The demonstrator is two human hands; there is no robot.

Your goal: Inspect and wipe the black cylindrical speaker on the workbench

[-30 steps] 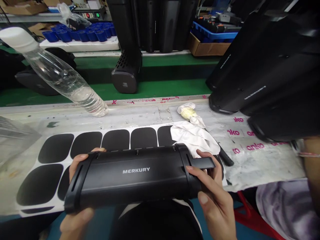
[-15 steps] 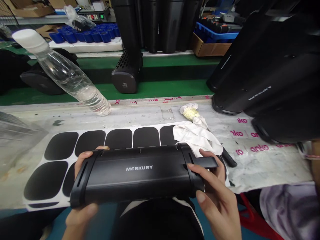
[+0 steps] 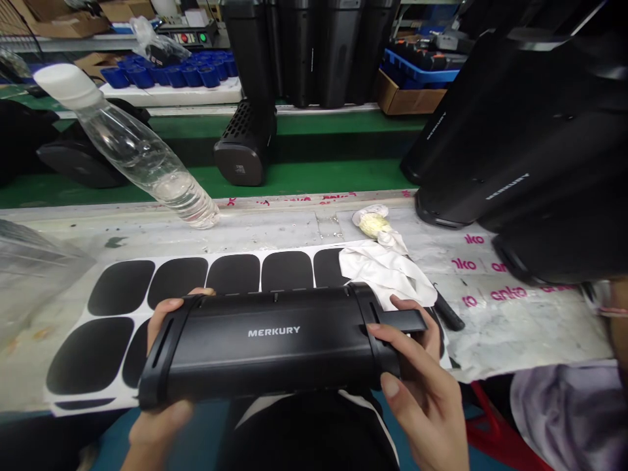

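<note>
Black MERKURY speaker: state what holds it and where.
Both hands hold the black speaker by its ends: left hand the left end, right hand the right.

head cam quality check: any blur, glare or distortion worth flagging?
Head view: the MERKURY speaker is sharp and its logo readable; the left hand at the bottom edge is soft; wide-angle bending tilts the water bottle and stretches the stacked speakers; mild glare on the plastic sheet.

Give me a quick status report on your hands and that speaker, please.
Left hand and right hand grip the ends of the black speaker, level over the table edge. White cloth just behind it, not touching.
</note>
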